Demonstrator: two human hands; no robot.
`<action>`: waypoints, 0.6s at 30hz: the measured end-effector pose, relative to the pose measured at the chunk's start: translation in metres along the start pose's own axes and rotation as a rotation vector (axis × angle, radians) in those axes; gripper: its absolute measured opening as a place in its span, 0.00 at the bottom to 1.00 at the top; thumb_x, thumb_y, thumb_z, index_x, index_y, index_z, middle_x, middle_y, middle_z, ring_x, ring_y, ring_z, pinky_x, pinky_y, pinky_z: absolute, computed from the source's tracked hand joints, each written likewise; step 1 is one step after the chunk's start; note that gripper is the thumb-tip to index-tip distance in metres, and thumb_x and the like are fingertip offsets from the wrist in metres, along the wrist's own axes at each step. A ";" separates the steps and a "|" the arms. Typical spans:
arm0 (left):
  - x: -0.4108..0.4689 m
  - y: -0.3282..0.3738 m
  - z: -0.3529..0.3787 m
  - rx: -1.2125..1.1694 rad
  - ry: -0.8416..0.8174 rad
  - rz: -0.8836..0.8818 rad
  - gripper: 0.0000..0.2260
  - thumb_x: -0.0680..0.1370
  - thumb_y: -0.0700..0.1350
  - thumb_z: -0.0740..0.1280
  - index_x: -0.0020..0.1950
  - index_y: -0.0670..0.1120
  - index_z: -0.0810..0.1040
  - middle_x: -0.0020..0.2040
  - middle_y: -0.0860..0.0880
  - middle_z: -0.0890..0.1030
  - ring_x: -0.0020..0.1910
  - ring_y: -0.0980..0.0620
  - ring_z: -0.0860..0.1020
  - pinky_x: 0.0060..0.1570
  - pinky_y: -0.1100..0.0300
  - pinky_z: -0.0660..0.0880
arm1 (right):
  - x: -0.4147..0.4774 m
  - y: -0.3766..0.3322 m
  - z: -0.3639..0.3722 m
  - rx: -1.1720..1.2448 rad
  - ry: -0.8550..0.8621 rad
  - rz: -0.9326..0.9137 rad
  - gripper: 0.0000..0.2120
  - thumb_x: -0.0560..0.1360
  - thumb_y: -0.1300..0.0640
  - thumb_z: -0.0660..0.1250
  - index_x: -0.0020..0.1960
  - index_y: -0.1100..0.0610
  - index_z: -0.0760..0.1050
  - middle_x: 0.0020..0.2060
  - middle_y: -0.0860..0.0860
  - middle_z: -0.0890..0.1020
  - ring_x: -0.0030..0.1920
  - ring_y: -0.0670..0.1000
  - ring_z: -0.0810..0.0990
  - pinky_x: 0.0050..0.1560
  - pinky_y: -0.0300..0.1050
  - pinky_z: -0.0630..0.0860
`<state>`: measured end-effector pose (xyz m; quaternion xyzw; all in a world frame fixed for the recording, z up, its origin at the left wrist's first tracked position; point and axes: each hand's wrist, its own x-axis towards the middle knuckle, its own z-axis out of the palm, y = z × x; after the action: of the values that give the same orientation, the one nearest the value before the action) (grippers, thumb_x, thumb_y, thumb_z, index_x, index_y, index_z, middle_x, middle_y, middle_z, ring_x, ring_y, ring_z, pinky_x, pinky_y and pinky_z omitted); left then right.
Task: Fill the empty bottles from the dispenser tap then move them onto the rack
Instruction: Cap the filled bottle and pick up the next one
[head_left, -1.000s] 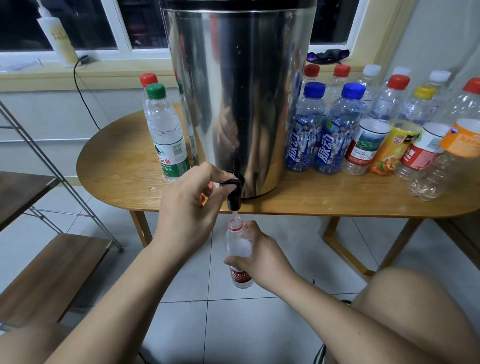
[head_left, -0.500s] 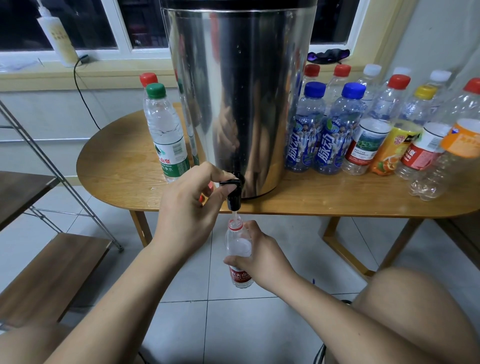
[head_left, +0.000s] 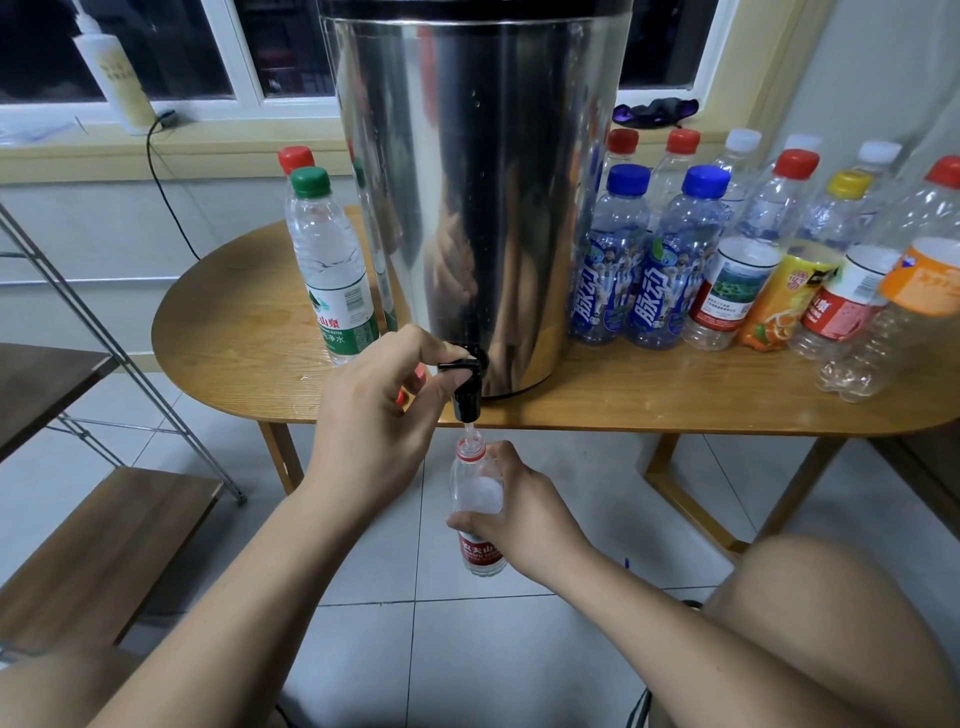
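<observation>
A tall steel dispenser (head_left: 478, 171) stands on the wooden table (head_left: 239, 317), its black tap (head_left: 465, 384) hanging over the front edge. My left hand (head_left: 374, 415) pinches the tap lever between thumb and forefinger. Below the spout, my right hand (head_left: 524, 512) grips a small clear bottle (head_left: 477, 493) with a red label, held upright with its uncapped mouth right under the tap; water runs into it. A red cap peeks out behind my left hand's fingers. Left of the dispenser stand a green-capped bottle (head_left: 332, 270) and a red-capped one (head_left: 296, 156).
Several capped empty bottles (head_left: 727, 260) crowd the table right of the dispenser. A metal rack with wooden shelves (head_left: 98, 551) stands at the left on the tiled floor. My bare knee (head_left: 831, 597) is at lower right. A cable (head_left: 166, 187) hangs from the windowsill.
</observation>
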<state>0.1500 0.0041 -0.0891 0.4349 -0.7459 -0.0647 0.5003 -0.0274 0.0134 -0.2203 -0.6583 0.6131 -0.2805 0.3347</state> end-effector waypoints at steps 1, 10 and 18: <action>0.000 0.000 0.000 0.001 0.000 0.001 0.06 0.79 0.40 0.78 0.51 0.47 0.82 0.46 0.57 0.84 0.39 0.53 0.77 0.41 0.71 0.67 | 0.000 0.000 0.000 -0.001 0.001 0.001 0.33 0.69 0.42 0.82 0.65 0.42 0.66 0.62 0.42 0.82 0.60 0.48 0.82 0.61 0.49 0.81; -0.001 -0.001 0.000 -0.008 -0.002 0.003 0.06 0.79 0.41 0.78 0.51 0.47 0.82 0.47 0.56 0.85 0.40 0.53 0.78 0.41 0.68 0.70 | -0.001 -0.001 -0.001 -0.003 0.001 0.007 0.32 0.69 0.42 0.82 0.65 0.42 0.66 0.62 0.42 0.82 0.59 0.48 0.82 0.60 0.49 0.81; -0.001 -0.002 0.001 -0.002 0.005 0.021 0.05 0.80 0.44 0.76 0.51 0.46 0.81 0.46 0.55 0.85 0.40 0.52 0.79 0.41 0.60 0.73 | -0.001 -0.002 -0.001 -0.005 -0.002 0.013 0.33 0.69 0.41 0.82 0.64 0.40 0.65 0.62 0.42 0.82 0.59 0.49 0.82 0.61 0.51 0.82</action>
<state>0.1507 0.0030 -0.0912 0.4269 -0.7491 -0.0591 0.5030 -0.0274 0.0141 -0.2183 -0.6552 0.6179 -0.2763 0.3355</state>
